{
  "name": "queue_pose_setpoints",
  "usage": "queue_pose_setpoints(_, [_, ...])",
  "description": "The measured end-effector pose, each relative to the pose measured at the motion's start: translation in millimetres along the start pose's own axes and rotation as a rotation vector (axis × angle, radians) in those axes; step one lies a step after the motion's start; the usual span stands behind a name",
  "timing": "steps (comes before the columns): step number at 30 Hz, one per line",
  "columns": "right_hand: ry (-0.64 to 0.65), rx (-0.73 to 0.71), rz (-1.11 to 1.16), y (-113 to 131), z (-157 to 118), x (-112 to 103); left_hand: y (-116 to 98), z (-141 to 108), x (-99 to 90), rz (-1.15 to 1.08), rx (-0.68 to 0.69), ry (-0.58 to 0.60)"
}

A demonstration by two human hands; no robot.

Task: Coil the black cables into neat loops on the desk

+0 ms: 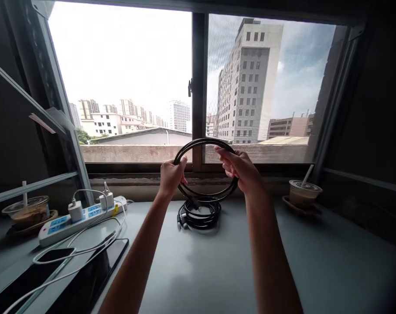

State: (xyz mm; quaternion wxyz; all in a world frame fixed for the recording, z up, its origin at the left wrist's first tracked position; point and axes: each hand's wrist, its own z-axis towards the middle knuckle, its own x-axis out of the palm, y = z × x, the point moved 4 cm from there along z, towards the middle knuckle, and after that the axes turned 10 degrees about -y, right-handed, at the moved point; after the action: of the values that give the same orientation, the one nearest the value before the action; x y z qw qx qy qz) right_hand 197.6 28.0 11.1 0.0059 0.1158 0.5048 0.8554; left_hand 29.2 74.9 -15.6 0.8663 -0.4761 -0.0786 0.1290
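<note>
The person's forearms [266, 248] reach in nearest, over a pale counter [217, 274]. Above it, a loop of black cable [206, 141] is held up, roughly upright. A smaller coil [201, 226] lies beneath; whether they touch cannot be told. The right hand [241, 167] is clamped on the loop's right side, the left hand [172, 174] on its left.

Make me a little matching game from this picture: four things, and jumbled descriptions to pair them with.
1. Raised black loop
2. Power strip
3. Lower cable coil
4. Right-side cup

A. White, with blue sockets
B. Straw poking out of its lid
C. Held by the left hand and right hand
D. Resting on the table

Pairs: 1-C, 2-A, 3-D, 4-B
</note>
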Motion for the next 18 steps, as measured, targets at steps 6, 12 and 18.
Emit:
queue_pose_setpoints(6, [0.013, 0.042, 0.097, 16.6, -15.8, 11.7, 51.6, -14.3, 43.5, 0.100, -0.306, 0.404])
queue_pose_setpoints(12, [-0.005, -0.151, 0.102, 32.3, -33.3, 17.4, 45.4, -58.9, 73.4, -0.113, -0.551, 1.065])
queue_pose_setpoints(18, [-0.033, -0.202, 0.201, 40.5, -33.6, 4.4, 16.6, -38.1, 61.2, -0.626, -0.370, 0.811])
